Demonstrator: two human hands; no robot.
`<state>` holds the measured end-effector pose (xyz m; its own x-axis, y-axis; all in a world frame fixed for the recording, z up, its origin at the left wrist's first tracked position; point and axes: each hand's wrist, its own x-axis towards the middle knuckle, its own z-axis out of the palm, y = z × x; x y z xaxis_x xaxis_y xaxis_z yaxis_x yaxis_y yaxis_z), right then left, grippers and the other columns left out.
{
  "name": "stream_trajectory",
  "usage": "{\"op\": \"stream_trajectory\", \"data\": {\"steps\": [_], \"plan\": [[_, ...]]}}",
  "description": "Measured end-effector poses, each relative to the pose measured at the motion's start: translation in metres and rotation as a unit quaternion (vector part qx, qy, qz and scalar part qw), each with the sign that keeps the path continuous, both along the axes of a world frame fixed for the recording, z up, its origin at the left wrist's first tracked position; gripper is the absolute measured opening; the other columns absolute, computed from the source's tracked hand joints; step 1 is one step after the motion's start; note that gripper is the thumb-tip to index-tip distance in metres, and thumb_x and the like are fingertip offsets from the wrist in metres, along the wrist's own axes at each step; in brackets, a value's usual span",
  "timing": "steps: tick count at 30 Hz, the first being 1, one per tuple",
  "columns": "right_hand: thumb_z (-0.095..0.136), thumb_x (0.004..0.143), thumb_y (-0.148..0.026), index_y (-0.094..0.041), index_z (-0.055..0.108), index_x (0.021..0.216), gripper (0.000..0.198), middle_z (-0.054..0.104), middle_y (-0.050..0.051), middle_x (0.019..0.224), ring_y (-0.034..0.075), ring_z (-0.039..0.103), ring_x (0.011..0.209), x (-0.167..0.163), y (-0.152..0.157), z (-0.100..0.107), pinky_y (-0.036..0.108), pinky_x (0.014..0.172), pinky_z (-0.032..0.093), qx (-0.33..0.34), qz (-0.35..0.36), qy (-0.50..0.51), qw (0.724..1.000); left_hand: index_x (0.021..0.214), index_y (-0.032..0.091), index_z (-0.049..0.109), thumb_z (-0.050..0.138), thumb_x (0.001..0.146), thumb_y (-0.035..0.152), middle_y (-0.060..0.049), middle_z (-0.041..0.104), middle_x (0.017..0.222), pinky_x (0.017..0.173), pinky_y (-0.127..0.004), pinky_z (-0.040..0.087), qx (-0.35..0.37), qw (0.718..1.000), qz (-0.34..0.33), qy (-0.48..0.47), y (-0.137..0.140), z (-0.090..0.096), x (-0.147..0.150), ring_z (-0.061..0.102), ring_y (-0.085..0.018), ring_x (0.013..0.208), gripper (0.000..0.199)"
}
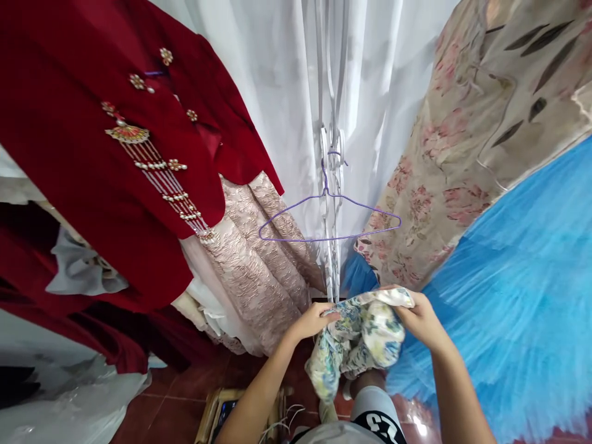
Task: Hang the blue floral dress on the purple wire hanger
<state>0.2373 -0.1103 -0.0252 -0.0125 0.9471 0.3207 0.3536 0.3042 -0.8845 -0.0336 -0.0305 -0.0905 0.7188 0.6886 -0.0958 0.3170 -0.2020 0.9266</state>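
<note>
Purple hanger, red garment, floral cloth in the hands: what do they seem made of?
Purple hanger: probably smooth coated wire, judging by its thin, bent outline. Red garment: perhaps velvet, from its deep, matte surface. Floral cloth: seemingly light, soft printed fabric, since it bunches loosely; fibre unclear.

L hand (317, 319) & R hand (420, 316) fwd, apart, fingers (330, 317) curled (both arms (266, 379) extended).
</note>
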Motion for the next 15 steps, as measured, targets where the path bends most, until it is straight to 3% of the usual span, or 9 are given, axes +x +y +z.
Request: {"op": "stream_trajectory", "data": {"steps": [5, 8, 12, 15], "plan": [[0.058, 0.085, -0.024, -0.020, 0.078, 0.106, 0.029, 0.079, 0.009, 0.104, 0.025, 0.074, 0.088, 0.013, 0.002, -0.004, 0.031, 0.076, 0.058, 0.052, -0.073, -0.026, 0.996, 0.096, 0.020, 0.075, 0.054, 0.094, 0.037, -0.003, 0.076, 0.093, 0.079, -0.028, 0.049, 0.128, 0.984, 0.098, 0.074, 0.017, 0.033, -0.058, 0.066, -0.020, 0.083, 0.027], [0.061, 0.085, -0.026, -0.022, 0.070, 0.128, 0.044, 0.074, 0.010, 0.125, 0.028, 0.070, 0.110, 0.002, 0.023, 0.001, 0.037, 0.095, 0.055, 0.077, -0.104, -0.035, 0.991, 0.097, 0.021, 0.074, 0.051, 0.094, 0.032, -0.004, 0.076, 0.096, 0.083, -0.029, 0.050, 0.219, 0.957, 0.186, 0.050, 0.034, 0.059, -0.097, 0.067, -0.021, 0.090, 0.026], [0.060, 0.088, -0.032, -0.023, 0.049, 0.151, 0.065, 0.058, 0.010, 0.148, 0.028, 0.055, 0.135, -0.019, 0.075, 0.019, 0.041, 0.113, 0.042, 0.096, -0.067, -0.043, 0.992, 0.094, 0.020, 0.070, 0.046, 0.094, 0.022, -0.006, 0.071, 0.095, 0.089, -0.034, 0.048, 0.390, 0.885, 0.252, 0.010, 0.065, 0.101, -0.135, 0.063, -0.022, 0.094, 0.025], [0.058, 0.091, -0.040, -0.020, 0.063, 0.134, 0.048, 0.069, 0.011, 0.131, 0.029, 0.061, 0.124, -0.032, 0.116, 0.027, 0.040, 0.107, 0.046, 0.101, -0.038, -0.053, 0.993, 0.093, 0.020, 0.067, 0.045, 0.092, 0.018, -0.007, 0.068, 0.097, 0.093, -0.037, 0.046, 0.478, 0.823, 0.306, -0.029, 0.096, 0.129, -0.145, 0.061, -0.023, 0.099, 0.022]]}}
